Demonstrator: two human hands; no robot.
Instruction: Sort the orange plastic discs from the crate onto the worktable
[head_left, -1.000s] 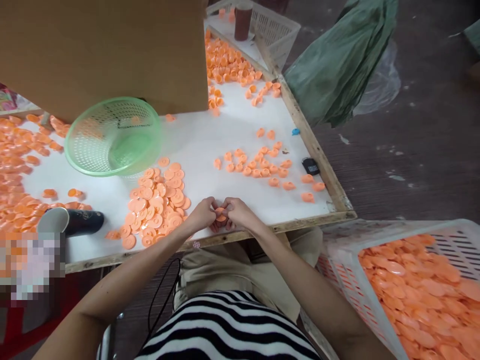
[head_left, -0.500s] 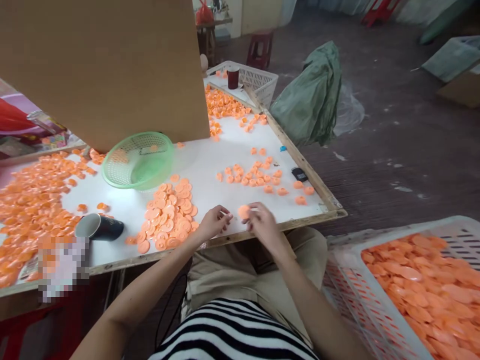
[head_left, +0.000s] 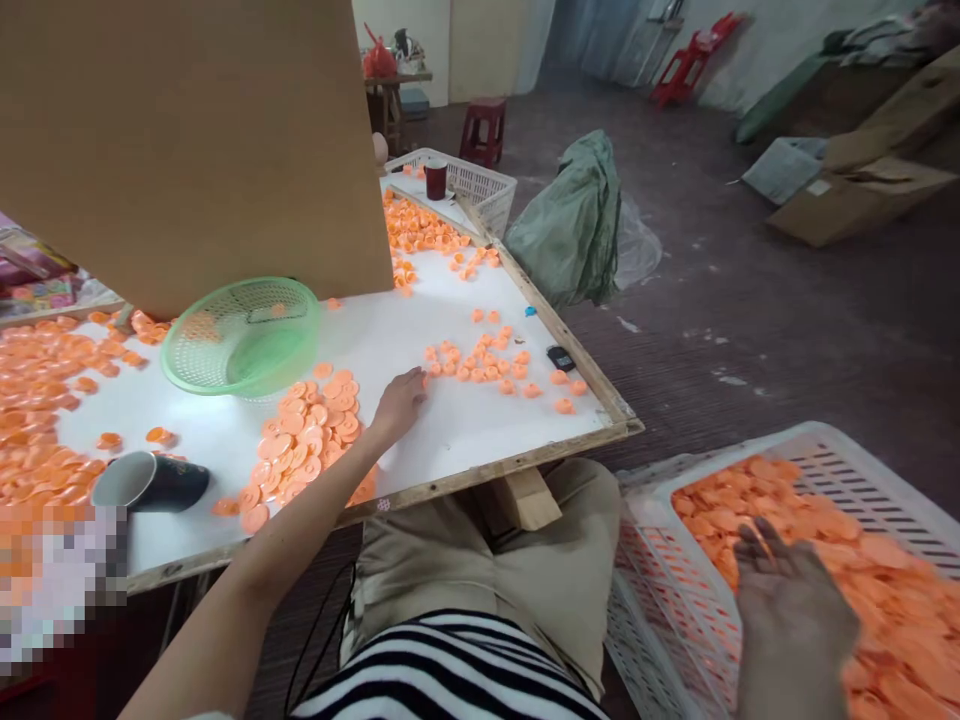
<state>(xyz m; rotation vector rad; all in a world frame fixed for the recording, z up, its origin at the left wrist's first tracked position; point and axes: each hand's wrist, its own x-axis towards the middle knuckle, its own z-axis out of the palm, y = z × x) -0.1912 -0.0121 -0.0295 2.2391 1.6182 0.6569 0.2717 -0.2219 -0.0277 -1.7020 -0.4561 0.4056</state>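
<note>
My left hand (head_left: pixel 399 400) rests on the white tabletop (head_left: pixel 420 330), fingers loosely curled, between a pile of flat orange discs (head_left: pixel 311 430) and a scatter of small orange caps (head_left: pixel 487 362). I cannot see anything in it. My right hand (head_left: pixel 787 590) hangs over the white crate (head_left: pixel 675 560) at my right, fingers spread above the orange pieces (head_left: pixel 862 560) inside, and nothing shows in it.
A green mesh basket (head_left: pixel 240 335) and a large cardboard board (head_left: pixel 187 140) stand behind the discs. A dark cup (head_left: pixel 150 482) lies on its side at the left. More orange pieces cover the far left and back. A green sack (head_left: pixel 574 225) sits on the floor.
Both hands were together at the table edge on an orange piece. The right hand has swung out over the crate. The left hand slid forward onto the table. The view has lifted.
</note>
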